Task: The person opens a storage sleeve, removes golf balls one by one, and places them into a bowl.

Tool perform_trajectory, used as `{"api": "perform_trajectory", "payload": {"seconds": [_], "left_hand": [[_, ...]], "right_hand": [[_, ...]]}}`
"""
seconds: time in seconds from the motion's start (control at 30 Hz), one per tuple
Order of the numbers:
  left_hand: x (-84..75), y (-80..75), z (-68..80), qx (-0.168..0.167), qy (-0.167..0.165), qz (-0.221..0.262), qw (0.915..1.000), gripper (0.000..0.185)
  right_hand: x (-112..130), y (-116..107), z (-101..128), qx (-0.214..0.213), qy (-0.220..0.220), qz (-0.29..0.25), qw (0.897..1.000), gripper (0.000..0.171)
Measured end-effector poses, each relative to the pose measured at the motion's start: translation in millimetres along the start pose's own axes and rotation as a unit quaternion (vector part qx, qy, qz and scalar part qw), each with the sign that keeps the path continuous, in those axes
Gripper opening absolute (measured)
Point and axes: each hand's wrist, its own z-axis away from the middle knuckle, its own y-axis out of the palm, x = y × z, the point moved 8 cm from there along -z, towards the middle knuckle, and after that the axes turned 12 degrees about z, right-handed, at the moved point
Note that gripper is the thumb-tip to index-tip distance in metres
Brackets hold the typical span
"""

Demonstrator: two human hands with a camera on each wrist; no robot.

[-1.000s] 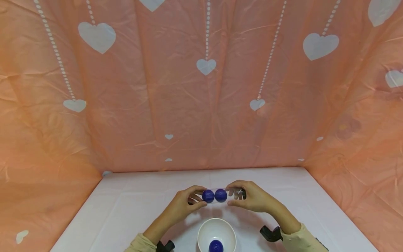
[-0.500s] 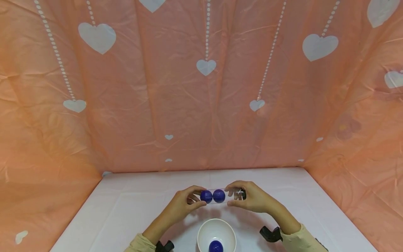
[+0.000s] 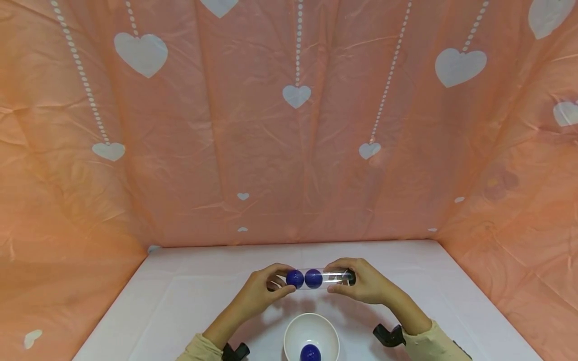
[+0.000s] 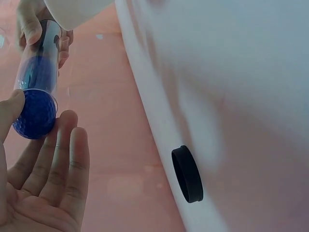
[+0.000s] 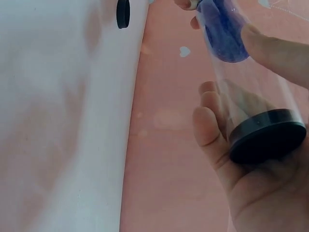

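A clear plastic tube is held level above the white table, between both hands. Two blue balls sit inside it toward its left end. My right hand grips the tube's right part, beside the black cap closing that end. My left hand is at the open left end. In the left wrist view the outer ball pokes out of the mouth, pinched between thumb and forefinger.
A white bowl with one blue ball in it stands just in front of the hands. A loose black cap lies on the table. Orange cloth with white hearts walls the table at the back and sides.
The two balls have slid a little to the left inside the tube, toward my left hand. Both hands and the tube stay nearly in place.
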Motion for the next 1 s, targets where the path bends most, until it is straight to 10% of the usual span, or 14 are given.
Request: {"api": "perform_trajectory", "payload": {"seconds": [1.0], "left_hand": [[-3.3,-4.4,2.4,-0.004,0.008,-0.005,0.9999,0.037]], "right_hand": [[-11.4,0.8,1.5,0.009,0.016,-0.016,1.000,0.038]]}}
